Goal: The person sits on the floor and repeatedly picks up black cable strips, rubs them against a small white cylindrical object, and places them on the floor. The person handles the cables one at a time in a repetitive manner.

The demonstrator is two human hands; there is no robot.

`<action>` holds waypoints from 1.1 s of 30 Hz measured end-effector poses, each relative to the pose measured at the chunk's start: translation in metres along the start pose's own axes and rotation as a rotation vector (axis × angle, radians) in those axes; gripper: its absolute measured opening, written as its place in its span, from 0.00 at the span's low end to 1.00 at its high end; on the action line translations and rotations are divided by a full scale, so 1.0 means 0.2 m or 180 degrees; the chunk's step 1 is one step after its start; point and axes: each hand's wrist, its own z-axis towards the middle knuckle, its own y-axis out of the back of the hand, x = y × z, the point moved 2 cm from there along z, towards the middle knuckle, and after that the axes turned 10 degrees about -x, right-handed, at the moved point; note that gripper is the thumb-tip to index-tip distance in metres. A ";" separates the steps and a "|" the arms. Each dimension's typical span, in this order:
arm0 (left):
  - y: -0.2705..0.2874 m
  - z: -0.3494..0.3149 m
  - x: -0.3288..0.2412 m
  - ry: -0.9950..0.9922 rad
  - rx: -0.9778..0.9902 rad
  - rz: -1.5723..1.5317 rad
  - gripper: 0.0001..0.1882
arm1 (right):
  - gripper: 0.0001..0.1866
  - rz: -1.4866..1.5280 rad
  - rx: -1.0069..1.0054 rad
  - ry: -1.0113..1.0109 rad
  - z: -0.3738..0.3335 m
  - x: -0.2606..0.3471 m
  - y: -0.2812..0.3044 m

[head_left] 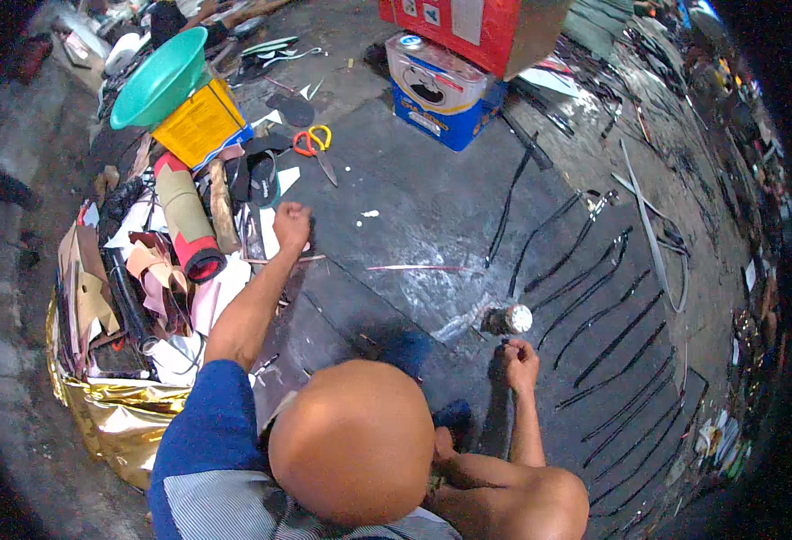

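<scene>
My left hand point(292, 227) is closed, its fingers curled, above the dark floor mat beside a pile of scraps. Whatever it holds, if anything, is hidden. At the right my right hand point(521, 364) is pinched together, with a small dark bit at its fingertips that I cannot name. Just beyond it lies a grimy cylindrical container point(507, 319) with a whitish end, beside a whitish smear on the mat. Scissors point(317, 151) with red and yellow handles lie ahead of my left hand. A thin pale strip point(423, 267) lies between my hands.
Several thin black strips point(625, 333) lie in rows at the right. Scraps and a red-and-tan roll point(186, 216) fill the left, above gold sheeting point(117, 423). A green basin point(162, 79) tilts over a yellow box point(202, 124). A blue-and-white tub point(441, 94) stands at the back beneath a red box point(468, 31).
</scene>
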 end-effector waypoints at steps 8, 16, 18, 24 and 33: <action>-0.48 0.49 -0.04 0.0324 0.0527 0.0606 0.40 | 0.14 0.0172 0.0189 0.0068 0.02 -0.33 -0.22; -0.77 0.58 -0.05 -0.0237 0.1040 0.1930 0.29 | 0.18 0.0430 -0.0076 -0.0354 -0.11 -0.15 -0.25; -0.69 0.81 0.16 -0.0304 0.1099 0.1883 0.27 | 0.18 0.0383 0.0045 -0.0354 -0.13 -0.13 -0.34; -0.41 0.53 0.14 0.0502 0.0901 0.0375 0.19 | 0.16 -0.0066 -0.0010 -0.0728 -0.15 -0.09 -0.32; 0.67 -0.55 0.01 0.0519 0.0314 -0.0180 0.09 | 0.14 0.0313 0.0293 -0.0914 -0.14 -0.02 -0.46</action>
